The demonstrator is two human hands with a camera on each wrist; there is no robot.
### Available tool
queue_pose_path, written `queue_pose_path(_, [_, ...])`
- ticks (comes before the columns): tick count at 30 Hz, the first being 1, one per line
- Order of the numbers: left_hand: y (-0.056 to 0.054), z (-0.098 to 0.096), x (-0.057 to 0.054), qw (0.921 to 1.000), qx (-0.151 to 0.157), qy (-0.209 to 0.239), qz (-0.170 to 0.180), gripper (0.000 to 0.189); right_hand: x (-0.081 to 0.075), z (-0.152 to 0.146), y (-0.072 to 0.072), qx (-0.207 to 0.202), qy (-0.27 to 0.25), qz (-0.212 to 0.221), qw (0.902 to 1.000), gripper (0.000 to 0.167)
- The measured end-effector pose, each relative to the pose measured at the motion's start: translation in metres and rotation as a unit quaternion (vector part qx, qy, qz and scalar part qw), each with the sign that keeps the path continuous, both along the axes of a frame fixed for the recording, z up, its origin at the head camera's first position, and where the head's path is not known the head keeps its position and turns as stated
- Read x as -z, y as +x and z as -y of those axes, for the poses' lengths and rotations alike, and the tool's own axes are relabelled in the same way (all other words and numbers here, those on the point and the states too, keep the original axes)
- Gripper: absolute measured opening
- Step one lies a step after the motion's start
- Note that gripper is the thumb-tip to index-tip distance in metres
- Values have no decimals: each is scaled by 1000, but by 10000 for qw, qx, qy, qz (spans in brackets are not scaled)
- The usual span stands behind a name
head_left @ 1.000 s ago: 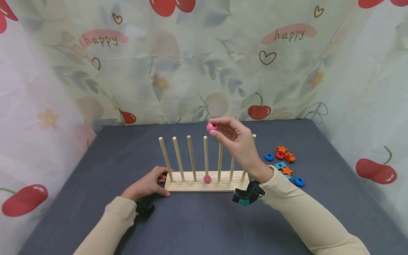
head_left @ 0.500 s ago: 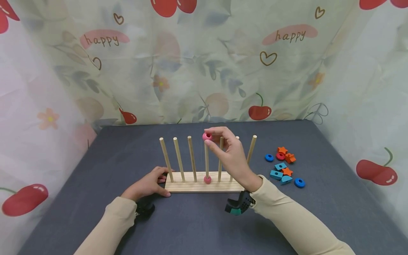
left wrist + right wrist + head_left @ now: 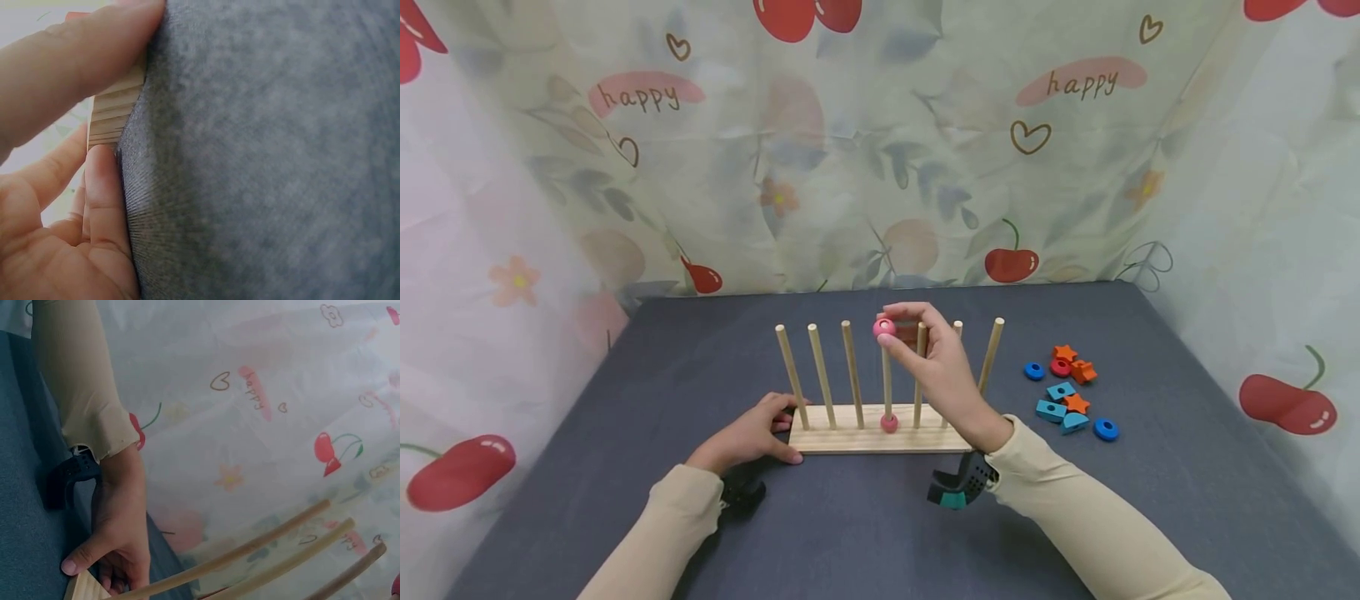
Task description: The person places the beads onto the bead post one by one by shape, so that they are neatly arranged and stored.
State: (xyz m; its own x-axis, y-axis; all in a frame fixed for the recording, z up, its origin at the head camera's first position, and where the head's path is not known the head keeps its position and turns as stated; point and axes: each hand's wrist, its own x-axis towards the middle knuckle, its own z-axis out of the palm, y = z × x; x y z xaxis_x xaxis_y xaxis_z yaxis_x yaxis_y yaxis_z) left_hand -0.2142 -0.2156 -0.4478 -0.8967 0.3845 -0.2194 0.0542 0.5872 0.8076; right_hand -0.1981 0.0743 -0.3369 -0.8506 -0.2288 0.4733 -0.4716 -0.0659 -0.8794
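A wooden peg board (image 3: 842, 443) with a row of upright pegs stands on the dark tabletop. My left hand (image 3: 748, 432) holds its left end, thumb at the front edge; the left wrist view shows the thumb and fingertips against the board's end (image 3: 115, 115). With thumb and fingers, my right hand (image 3: 946, 371) pinches a pink bead (image 3: 877, 331) at the top of the middle peg (image 3: 887, 375), whose tip shows in the bead's hole. Another pink bead (image 3: 889, 423) sits at the foot of that peg. Part of the held bead (image 3: 396, 587) shows at the right wrist view's edge.
Right of the board lie loose pieces: orange stars (image 3: 1077, 403), a red ring (image 3: 1060, 367), blue rings (image 3: 1106, 429) and several light-blue blocks (image 3: 1051, 410). A printed curtain (image 3: 850, 167) hangs behind the table (image 3: 880, 533) and along both sides.
My right hand has moved left and down, bringing the pink bead from above and right of the middle peg onto its tip. The left hand stays at the board's end.
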Motion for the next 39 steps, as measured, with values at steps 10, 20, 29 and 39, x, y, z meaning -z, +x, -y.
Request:
queue_pose_path(10, [0, -1, -1, 10000, -42, -63, 30, 78, 24, 1, 1, 193, 270, 502, 9982, 36])
queue_pose_path(20, [0, -2, -2, 9999, -43, -135, 15, 79, 68, -1, 5, 344, 906, 790, 9922, 36])
queue_pose_path(29, [0, -3, -2, 9998, -56, -195, 31, 80, 101, 2, 6, 474, 927, 1249, 9867, 33])
queue_pose_path(39, [1, -3, -2, 9998, -92, -162, 8, 79, 116, 3, 6, 315, 802, 1474, 9853, 34])
